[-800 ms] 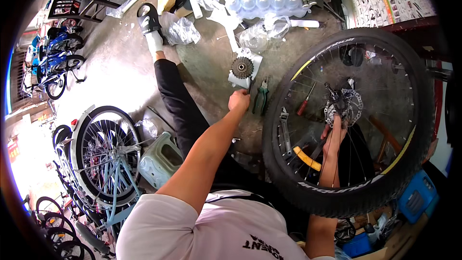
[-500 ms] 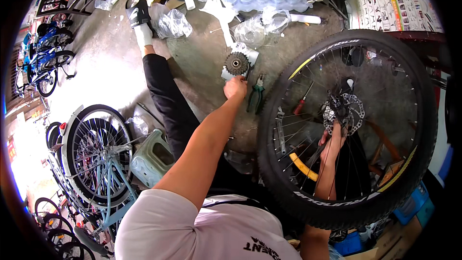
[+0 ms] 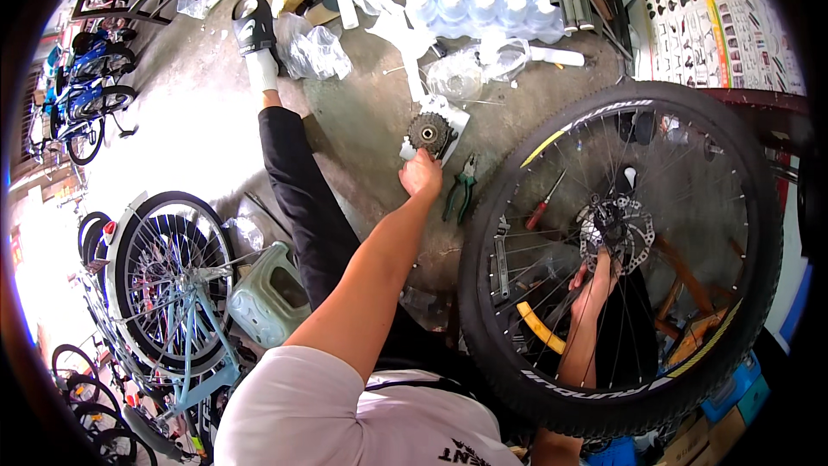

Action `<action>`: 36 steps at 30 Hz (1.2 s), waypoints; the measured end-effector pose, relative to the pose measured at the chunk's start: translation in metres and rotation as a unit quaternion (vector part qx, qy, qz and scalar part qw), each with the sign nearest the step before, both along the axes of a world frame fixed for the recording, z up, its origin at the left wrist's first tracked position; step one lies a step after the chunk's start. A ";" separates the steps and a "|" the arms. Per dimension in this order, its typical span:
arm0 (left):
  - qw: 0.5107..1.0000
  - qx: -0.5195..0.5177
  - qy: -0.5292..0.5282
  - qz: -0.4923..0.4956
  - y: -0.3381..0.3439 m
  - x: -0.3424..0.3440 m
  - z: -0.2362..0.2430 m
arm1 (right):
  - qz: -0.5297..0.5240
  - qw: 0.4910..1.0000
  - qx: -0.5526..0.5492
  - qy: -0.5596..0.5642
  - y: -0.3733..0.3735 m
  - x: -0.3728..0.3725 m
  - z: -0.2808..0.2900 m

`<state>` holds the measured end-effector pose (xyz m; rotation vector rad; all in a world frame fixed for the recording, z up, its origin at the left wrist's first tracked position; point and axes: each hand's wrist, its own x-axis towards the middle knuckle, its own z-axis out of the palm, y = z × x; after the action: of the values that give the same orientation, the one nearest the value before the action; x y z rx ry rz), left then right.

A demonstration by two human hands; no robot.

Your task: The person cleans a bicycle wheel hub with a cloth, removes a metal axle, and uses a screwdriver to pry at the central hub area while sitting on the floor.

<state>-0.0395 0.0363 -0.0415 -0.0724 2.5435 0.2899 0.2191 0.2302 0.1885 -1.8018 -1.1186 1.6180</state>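
My left hand reaches forward, its fingers closed at the near edge of a dark freewheel sprocket cluster. This lies on white wrapping on the floor, with a slim dark piece beside it. A big bicycle wheel with a knobbly black tyre leans over my right leg. My right arm passes beneath the tyre, and my right hand, seen through the spokes, grips at the hub under the disc brake rotor. Its fingertips are partly hidden. Green-handled pliers lie between freewheel and wheel.
Through the spokes show a red-handled screwdriver, an adjustable wrench and a yellow curved piece. A green plastic stool and a light-blue bicycle stand left. Bottles in clear wrap and plastic bags lie ahead.
The whole view has shifted, so most things sit lower in the picture. My left fingers stay at the freewheel's near edge, and my right hand stays at the hub.
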 end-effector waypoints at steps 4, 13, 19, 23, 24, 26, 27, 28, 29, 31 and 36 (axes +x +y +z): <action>0.999 -0.011 0.037 0.004 0.002 0.006 0.001 | 0.006 1.000 0.009 0.011 0.000 0.005 -0.002; 0.994 0.033 0.098 -0.038 -0.028 0.017 0.029 | 0.005 1.000 -0.004 0.013 0.002 0.011 -0.008; 0.986 0.139 0.094 -0.024 -0.069 0.040 0.064 | 0.012 0.999 0.031 0.000 -0.001 0.006 -0.010; 0.979 0.203 0.030 -0.004 -0.096 0.054 0.081 | -0.018 1.000 0.004 0.016 0.018 0.032 -0.047; 0.980 0.200 0.006 -0.001 -0.109 0.052 0.083 | -0.007 0.999 0.033 -0.001 -0.002 0.001 -0.018; 0.974 0.225 -0.017 -0.005 -0.117 0.049 0.081 | -0.006 0.999 0.032 -0.006 -0.002 -0.003 -0.015; 0.968 0.249 -0.041 -0.013 -0.120 0.046 0.080 | -0.008 0.999 0.029 -0.012 0.000 -0.002 -0.017; 0.966 0.253 -0.042 -0.010 -0.119 0.046 0.082 | -0.002 1.000 0.010 0.024 0.012 0.015 -0.033; 0.962 0.259 -0.085 -0.009 -0.116 0.042 0.084 | 0.005 0.998 -0.010 0.058 0.024 0.033 -0.050; 0.958 0.259 -0.122 0.001 -0.127 0.037 0.081 | 0.015 0.998 0.057 0.005 0.002 0.006 -0.028; 0.961 0.184 -0.209 -0.002 -0.143 0.045 0.061 | 0.044 0.999 0.030 0.007 0.010 0.003 -0.023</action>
<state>0.0053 -0.1072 0.0193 0.0137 2.0364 0.6655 0.2219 0.2400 0.1654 -1.7223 -1.2434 1.6267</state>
